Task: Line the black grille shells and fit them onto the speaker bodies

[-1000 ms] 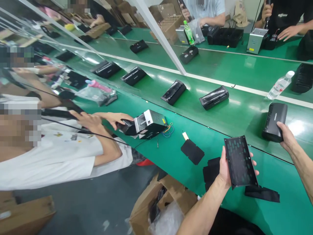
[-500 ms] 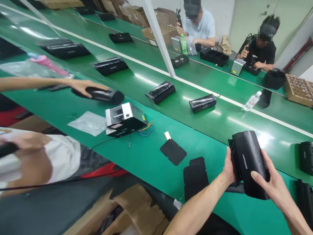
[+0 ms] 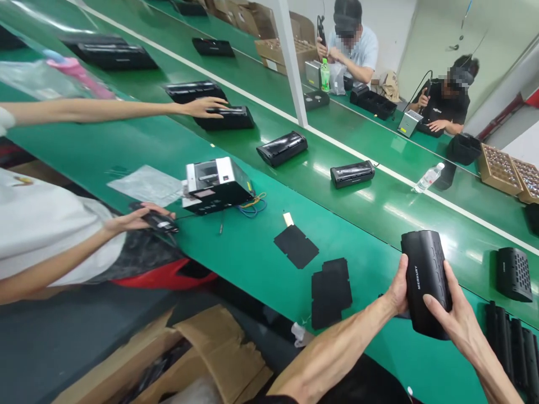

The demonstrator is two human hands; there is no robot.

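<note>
Both my hands hold a black speaker housing (image 3: pixel 426 283) marked MERKURY, tilted above the green bench. My left hand (image 3: pixel 399 287) grips its left side, and my right hand (image 3: pixel 452 314) wraps its right side with the thumb lying across the front. The flat perforated panel seen earlier in my left hand cannot be made out, as the housing covers that side. Left of my forearm lie black felt sheets (image 3: pixel 332 294), with another black sheet (image 3: pixel 296 247) and a small pale strip (image 3: pixel 287 219) beyond them.
Several black housings (image 3: pixel 352 174) sit on the green belt (image 3: pixel 320 196). A perforated housing (image 3: pixel 514 274) and dark long parts (image 3: pixel 511 348) are at right. A silver-black box (image 3: pixel 219 182) with wires stands on the bench. A co-worker's hand (image 3: pixel 208 108) touches a housing; a bottle (image 3: pixel 428 177) lies farther off.
My right hand brought the housing from the belt to the panel in my left hand, and the two came together. The co-worker at left moved a housing onto the belt. My view swung right.
</note>
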